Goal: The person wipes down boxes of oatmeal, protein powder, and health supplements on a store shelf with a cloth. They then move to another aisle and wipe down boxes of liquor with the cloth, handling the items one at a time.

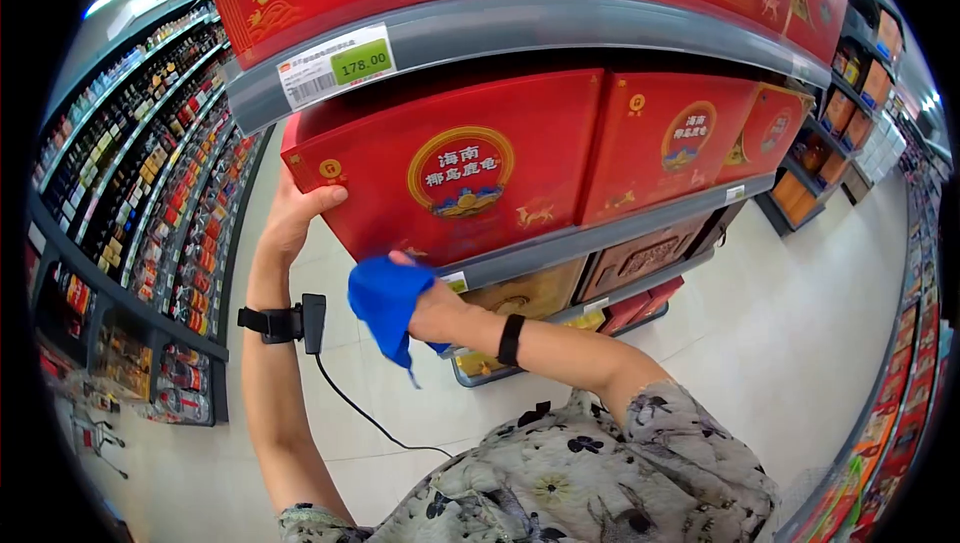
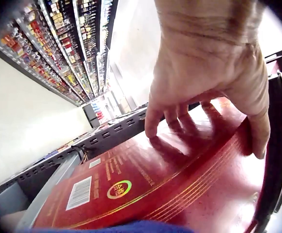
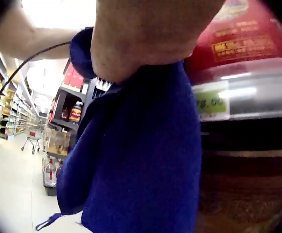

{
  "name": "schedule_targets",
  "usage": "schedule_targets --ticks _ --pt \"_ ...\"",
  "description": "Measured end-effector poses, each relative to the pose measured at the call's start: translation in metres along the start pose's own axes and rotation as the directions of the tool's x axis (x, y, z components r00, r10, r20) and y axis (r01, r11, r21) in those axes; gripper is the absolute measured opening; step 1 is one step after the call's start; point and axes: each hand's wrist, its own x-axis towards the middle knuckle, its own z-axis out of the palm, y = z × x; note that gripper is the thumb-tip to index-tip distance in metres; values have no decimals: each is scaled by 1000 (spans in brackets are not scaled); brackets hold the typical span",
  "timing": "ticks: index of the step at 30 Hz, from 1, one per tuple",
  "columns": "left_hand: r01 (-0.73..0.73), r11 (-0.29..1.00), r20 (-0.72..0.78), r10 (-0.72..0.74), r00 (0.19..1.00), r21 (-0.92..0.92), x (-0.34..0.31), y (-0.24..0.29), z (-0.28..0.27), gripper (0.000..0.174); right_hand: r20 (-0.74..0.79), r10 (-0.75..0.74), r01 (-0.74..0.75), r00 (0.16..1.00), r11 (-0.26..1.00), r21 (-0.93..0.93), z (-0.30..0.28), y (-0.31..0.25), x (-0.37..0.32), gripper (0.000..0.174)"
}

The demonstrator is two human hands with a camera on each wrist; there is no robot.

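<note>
A large red gift box [image 1: 550, 158] with gold print and a round emblem stands on the middle shelf, its left end angled toward the camera. My left hand [image 1: 295, 215] grips that end, thumb on the front face and fingers along the side. In the left wrist view the fingertips rest on the box's side panel [image 2: 126, 167], which carries a barcode. Below the box's lower left corner, my right hand [image 1: 440, 313] holds a bunched blue cloth [image 1: 385, 298]. The cloth [image 3: 141, 145] hangs down from the hand in the right wrist view, hiding the fingers.
More red boxes [image 1: 675, 138] line the same shelf to the right. Overhead is a grey shelf edge [image 1: 560, 28] with a price tag [image 1: 340, 63]. Brown and gold boxes [image 1: 640, 253] sit on the shelf below. Across the aisle at left runs a bottle shelf [image 1: 140, 223].
</note>
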Motion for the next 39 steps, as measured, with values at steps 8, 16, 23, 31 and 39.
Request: schedule_targets --ticks 8,16,23,31,39 --pt "46 995 3 -47 999 86 -2 0 -4 79 22 91 -86 996 984 -155 -47 30 -74 32" --pt "52 995 -23 -50 999 90 -3 2 0 81 -239 537 -569 809 818 -84 -101 43 -184 28" --pt "-44 998 -262 54 964 44 -52 -35 8 63 629 773 62 -80 -626 777 -151 10 -312 38" --pt "611 791 -483 -543 686 -21 -260 -175 43 42 767 614 215 189 -788 577 -128 -42 -416 39" --pt "531 792 102 -581 808 302 -242 -126 248 81 878 456 -152 145 -867 475 -130 -4 -314 42"
